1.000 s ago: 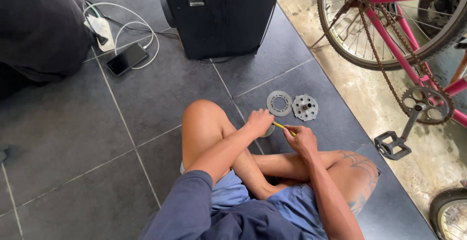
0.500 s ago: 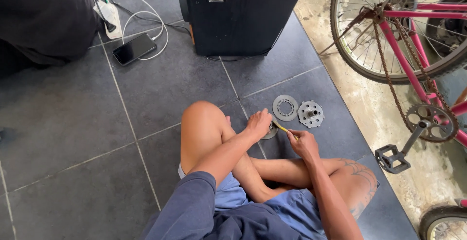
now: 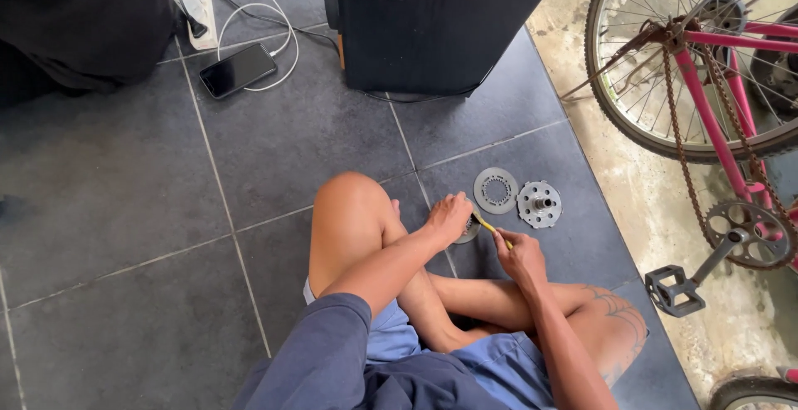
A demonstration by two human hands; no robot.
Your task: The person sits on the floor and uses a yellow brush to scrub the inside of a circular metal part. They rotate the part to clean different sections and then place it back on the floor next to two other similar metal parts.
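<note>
We see the left hand (image 3: 449, 217) clamped over a small round metal part (image 3: 468, 229) pressed to the floor tile (image 3: 316, 140) by the bent knee, while the right hand (image 3: 517, 254) is closed around a yellow-handled tool (image 3: 490, 229) whose tip meets that part. If the tip skids off the metal, we reckon it could jab the fingers pinning it, since they sit right beside the contact point. A hard push might also send the part sliding across the smooth tile. Just beyond lie a toothed disc (image 3: 495, 190) and a hub plate (image 3: 539, 204), close enough to get knocked. The pink bicycle (image 3: 706, 102) and its pedal (image 3: 673, 290) crowd the right; a phone (image 3: 238, 70) on its cable and a black speaker cabinet (image 3: 440, 19) sit farther off.
</note>
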